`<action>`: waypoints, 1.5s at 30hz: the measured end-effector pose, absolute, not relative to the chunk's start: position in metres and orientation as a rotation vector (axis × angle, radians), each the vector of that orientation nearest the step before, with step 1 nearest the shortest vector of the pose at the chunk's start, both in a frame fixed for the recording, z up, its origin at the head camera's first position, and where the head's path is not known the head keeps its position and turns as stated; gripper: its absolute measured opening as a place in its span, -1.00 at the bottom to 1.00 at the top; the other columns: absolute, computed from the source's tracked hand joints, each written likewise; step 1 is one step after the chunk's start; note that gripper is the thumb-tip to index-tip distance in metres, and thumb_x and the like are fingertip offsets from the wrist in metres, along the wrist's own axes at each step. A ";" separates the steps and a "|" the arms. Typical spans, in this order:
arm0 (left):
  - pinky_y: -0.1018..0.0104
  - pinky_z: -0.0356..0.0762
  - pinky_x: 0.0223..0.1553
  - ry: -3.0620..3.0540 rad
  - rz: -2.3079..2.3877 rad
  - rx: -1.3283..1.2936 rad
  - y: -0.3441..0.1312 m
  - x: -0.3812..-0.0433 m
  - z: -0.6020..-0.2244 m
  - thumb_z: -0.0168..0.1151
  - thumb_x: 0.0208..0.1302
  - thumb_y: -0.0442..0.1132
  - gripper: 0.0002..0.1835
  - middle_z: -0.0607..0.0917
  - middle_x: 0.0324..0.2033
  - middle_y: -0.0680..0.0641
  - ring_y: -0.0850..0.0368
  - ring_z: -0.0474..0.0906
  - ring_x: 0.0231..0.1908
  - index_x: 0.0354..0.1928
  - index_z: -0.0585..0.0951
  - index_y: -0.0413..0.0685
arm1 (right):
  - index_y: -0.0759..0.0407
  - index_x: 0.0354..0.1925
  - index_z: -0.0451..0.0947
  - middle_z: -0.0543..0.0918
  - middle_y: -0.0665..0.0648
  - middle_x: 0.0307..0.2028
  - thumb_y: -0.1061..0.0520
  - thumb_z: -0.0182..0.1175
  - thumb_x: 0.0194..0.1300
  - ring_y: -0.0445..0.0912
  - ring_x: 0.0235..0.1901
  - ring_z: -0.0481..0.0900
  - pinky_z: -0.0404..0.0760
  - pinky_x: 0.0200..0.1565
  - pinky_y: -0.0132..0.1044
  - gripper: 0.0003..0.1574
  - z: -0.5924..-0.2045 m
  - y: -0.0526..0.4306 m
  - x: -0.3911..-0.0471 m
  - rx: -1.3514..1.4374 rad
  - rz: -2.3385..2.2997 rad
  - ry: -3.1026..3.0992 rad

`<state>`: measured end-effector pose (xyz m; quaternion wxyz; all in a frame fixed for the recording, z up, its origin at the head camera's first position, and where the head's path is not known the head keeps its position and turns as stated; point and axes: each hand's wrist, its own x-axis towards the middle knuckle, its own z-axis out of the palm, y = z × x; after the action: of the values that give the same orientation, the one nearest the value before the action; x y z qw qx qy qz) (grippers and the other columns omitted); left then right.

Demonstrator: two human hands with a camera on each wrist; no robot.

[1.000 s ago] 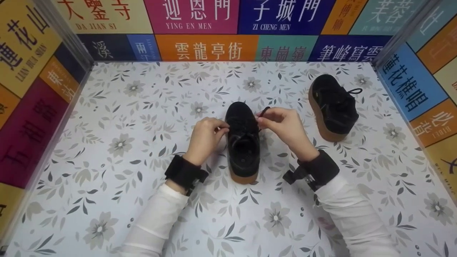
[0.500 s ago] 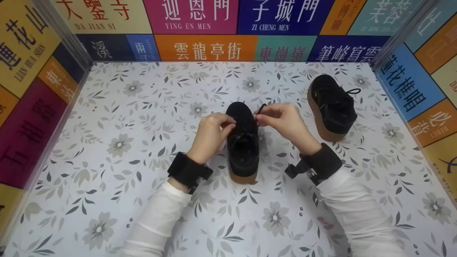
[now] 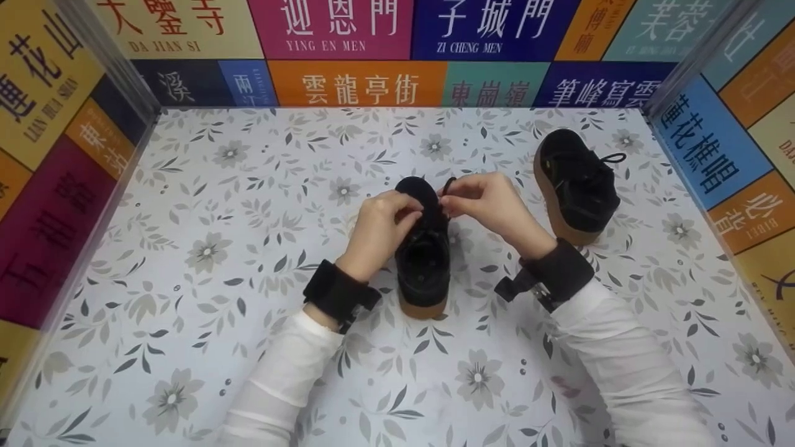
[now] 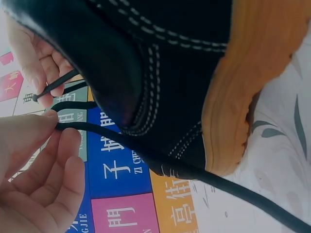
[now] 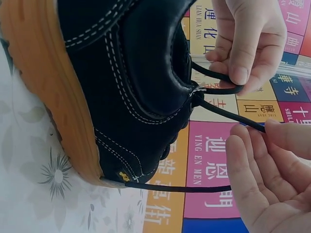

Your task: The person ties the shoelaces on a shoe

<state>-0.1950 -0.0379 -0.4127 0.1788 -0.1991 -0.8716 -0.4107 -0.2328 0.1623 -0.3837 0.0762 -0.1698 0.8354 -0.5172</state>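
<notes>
A black lace-up shoe [image 3: 423, 285] with a tan sole and white stitching stands mid-table, toe pointing away. My left hand [image 3: 386, 225] reaches over its left side, thumb and forefinger pinching a folded black shoelace [image 4: 80, 125]; one end trails along the shoe's side. On the opposite side, my right hand [image 3: 487, 202] pinches the other part of the shoelace [image 5: 228, 114] between thumb and fingers, its remaining fingers curled loosely. In the right wrist view, the left hand [image 5: 250, 43] holds its loop a short way above the right hand [image 5: 272, 170].
A matching black shoe [image 3: 577, 186] stands at the back right, a lace loop sticking out to its right. The table [image 3: 205, 347] has a floral cover. Colourful panels with printed characters [image 3: 360, 84] rise along the back and both sides.
My left hand has moved right and slightly forward, from the shoe's left edge to over its laces. The right hand has shifted a little left and forward, still holding its lace.
</notes>
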 end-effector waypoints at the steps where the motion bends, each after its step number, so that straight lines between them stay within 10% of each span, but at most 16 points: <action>1: 0.42 0.54 -0.22 -2.458 -1.160 -0.573 -0.037 -0.196 -0.413 0.30 0.15 -0.34 -0.96 0.71 -0.36 -0.03 0.16 0.61 -0.32 -0.34 0.69 -0.12 | 0.38 -0.20 0.63 0.71 0.30 -0.29 0.20 0.29 0.19 -0.18 -0.44 0.69 0.67 -0.30 -0.29 -0.75 -0.384 0.162 -0.234 -0.510 -1.554 2.499; 45: 0.50 0.52 -0.06 -2.205 -1.127 -0.615 -0.016 -0.206 -0.433 0.29 0.15 -0.39 -0.97 0.68 -0.37 -0.05 0.12 0.63 -0.20 -0.36 0.67 -0.16 | 0.50 -0.15 0.60 0.65 0.01 -0.43 0.29 0.23 0.19 -0.22 -0.54 0.63 0.64 -0.46 -0.40 -0.71 -0.405 0.125 -0.252 -0.188 -1.834 2.248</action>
<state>-0.2064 -0.0162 -0.4330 0.2908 -0.2307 -0.8268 -0.4227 -0.2524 0.1249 -0.4047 0.1169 -0.0643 0.7679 -0.6265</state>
